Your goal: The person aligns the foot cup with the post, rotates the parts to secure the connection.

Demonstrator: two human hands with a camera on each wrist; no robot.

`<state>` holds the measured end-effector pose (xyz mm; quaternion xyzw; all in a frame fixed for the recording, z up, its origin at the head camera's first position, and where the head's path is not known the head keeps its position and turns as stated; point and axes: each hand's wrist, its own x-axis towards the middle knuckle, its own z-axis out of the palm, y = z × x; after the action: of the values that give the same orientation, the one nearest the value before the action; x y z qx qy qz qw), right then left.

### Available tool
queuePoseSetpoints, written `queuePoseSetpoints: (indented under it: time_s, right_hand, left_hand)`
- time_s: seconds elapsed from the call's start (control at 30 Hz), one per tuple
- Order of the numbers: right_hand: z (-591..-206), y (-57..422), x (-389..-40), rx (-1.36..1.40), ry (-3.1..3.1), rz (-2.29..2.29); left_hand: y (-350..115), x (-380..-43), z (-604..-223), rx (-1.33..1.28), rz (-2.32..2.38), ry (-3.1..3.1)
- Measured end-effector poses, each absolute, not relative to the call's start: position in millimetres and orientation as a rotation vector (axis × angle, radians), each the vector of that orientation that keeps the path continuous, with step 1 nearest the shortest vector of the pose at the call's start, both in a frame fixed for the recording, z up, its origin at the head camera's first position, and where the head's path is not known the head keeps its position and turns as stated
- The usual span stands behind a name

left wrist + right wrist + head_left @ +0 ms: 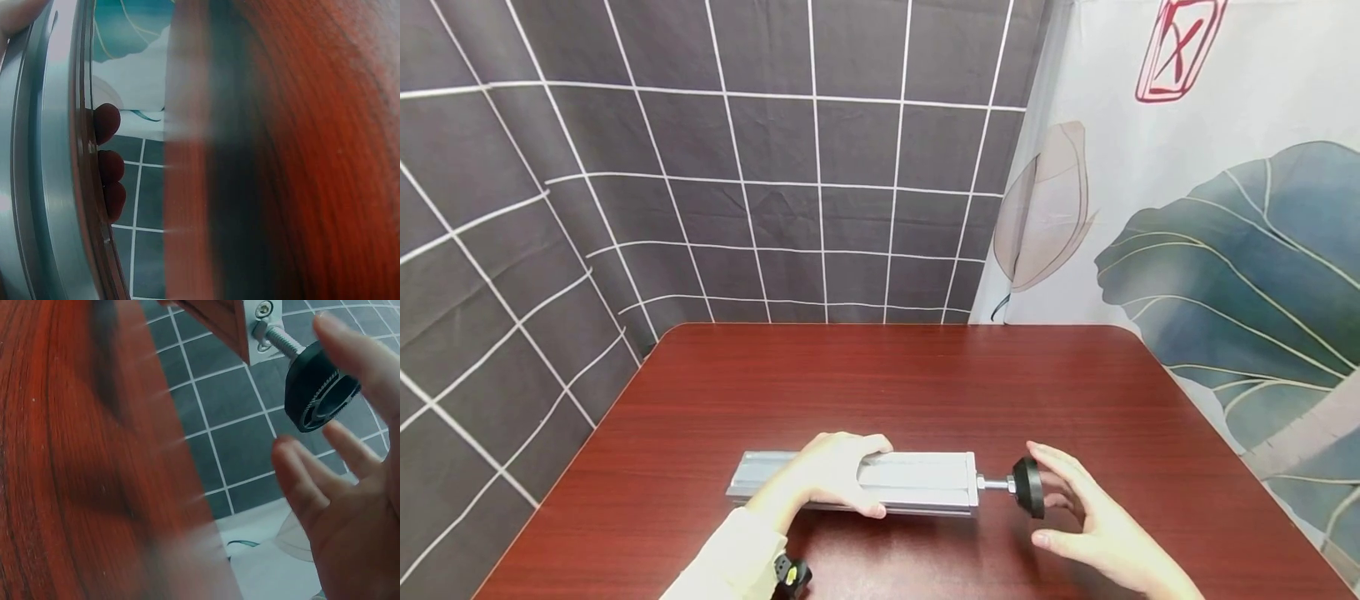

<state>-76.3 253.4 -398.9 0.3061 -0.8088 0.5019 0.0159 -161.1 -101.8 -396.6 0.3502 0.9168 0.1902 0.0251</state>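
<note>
My left hand point(838, 471) grips a silver aluminium profile point(925, 482) around its middle, thumb on the near side and fingers over the far side. In the left wrist view the profile point(59, 156) is held above the table, with fingertips point(111, 167) showing past its edge. From the end plate point(257, 331) at its right end sticks a threaded rod point(285, 341) with a nut, carrying a black levelling foot point(1028, 487). Around that foot my right hand point(1097, 525) is spread, fingers bent loosely and thumb apart, with gaps to the foot point(306, 387) in the right wrist view.
Under both hands lies a reddish-brown wooden table point(880, 375) with rounded far corners. A dark grey curtain point(775, 142) with white grid lines hangs behind and to the left. At the right is a white curtain point(1075, 75) printed with large leaves.
</note>
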Motion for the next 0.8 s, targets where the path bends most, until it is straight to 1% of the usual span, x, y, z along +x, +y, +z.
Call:
queuePoseSetpoints:
  time_s: [0.07,0.13,0.37,0.47,0.8]
  right_hand:
    - [-399,252,-77,1.012,-2.453,1.555]
    - [-398,250,-77,1.003,-2.429,1.543]
    - [-395,245,-76,0.735,-2.494,1.401]
    - [-395,244,-76,0.638,-2.529,1.416]
    - [-395,238,-78,0.517,-2.519,1.588]
  left_hand:
    - [-102,-161,-395,1.082,0.596,2.827]
    - [-102,-161,-394,1.081,0.595,2.818]
    - [-101,-161,-392,1.067,0.590,2.812]
    - [-101,-161,-392,1.067,0.579,2.809]
    - [-99,-161,-397,1.089,0.533,2.838]
